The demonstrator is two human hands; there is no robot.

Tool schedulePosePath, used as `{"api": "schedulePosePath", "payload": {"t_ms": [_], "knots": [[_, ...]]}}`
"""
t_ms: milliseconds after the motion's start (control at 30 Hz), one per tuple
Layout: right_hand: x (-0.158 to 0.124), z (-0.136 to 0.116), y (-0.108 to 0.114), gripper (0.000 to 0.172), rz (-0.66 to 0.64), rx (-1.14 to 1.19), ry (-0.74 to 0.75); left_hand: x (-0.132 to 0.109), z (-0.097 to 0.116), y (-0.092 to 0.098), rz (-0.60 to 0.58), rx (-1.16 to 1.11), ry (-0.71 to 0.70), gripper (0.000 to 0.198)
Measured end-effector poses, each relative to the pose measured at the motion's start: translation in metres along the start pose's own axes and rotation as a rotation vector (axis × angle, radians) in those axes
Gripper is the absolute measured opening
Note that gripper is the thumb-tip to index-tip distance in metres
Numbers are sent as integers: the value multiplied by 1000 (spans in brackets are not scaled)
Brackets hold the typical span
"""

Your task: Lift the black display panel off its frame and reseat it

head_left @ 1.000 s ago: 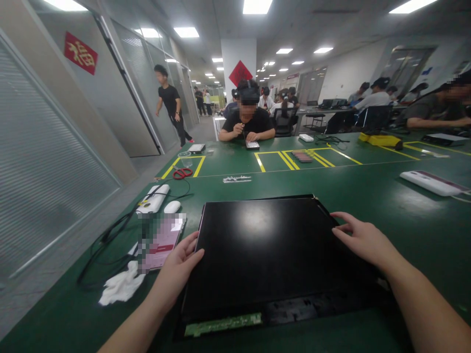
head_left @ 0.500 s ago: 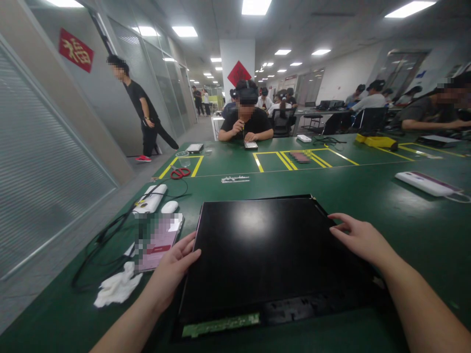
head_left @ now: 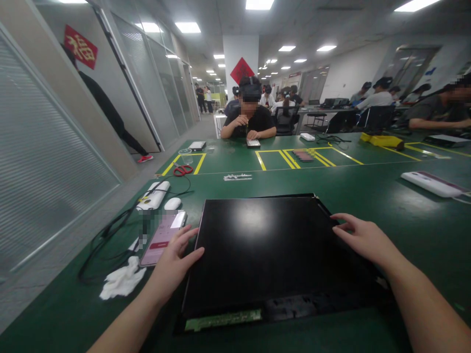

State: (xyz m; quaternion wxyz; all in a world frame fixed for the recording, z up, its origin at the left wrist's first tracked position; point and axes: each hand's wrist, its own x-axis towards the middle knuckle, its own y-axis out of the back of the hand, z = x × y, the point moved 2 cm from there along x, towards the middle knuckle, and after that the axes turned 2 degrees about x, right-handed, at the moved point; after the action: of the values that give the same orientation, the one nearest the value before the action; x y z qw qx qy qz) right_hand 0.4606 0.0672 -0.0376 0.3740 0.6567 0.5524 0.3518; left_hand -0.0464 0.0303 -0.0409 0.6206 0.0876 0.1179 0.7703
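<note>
A large black display panel [head_left: 265, 245] lies flat in front of me, its glossy face reflecting a ceiling light. Along its near edge runs a green circuit strip [head_left: 222, 320]. Part of a black frame or backing shows past its far and right edges. My left hand [head_left: 176, 260] is at the panel's left edge, fingers apart, the thumb reaching over the border. At the right edge is my right hand [head_left: 362, 240], its fingers spread and the fingertips by the rim. Neither hand is closed around the panel.
Left of the panel are a phone [head_left: 162, 240], crumpled tissue [head_left: 123, 279], a white mouse [head_left: 172, 204], cables and a white power strip [head_left: 153, 195]. Red scissors [head_left: 183, 170] lie farther off. A person [head_left: 250, 117] sits opposite; a white device [head_left: 434, 184] rests at right.
My left hand's fingers have spread a little more at the panel's edge. The walking person at the left has moved farther left, into the doorway. The view has shifted slightly.
</note>
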Motion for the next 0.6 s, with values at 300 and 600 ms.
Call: {"api": "schedulePosePath", "payload": {"t_ms": [300, 600], "knots": [[2, 7, -3, 49, -14, 0, -11, 8, -22, 0, -87, 353, -66, 59], [0, 3, -2, 49, 3, -7, 21, 6, -14, -1, -89, 497, -83, 61]]}}
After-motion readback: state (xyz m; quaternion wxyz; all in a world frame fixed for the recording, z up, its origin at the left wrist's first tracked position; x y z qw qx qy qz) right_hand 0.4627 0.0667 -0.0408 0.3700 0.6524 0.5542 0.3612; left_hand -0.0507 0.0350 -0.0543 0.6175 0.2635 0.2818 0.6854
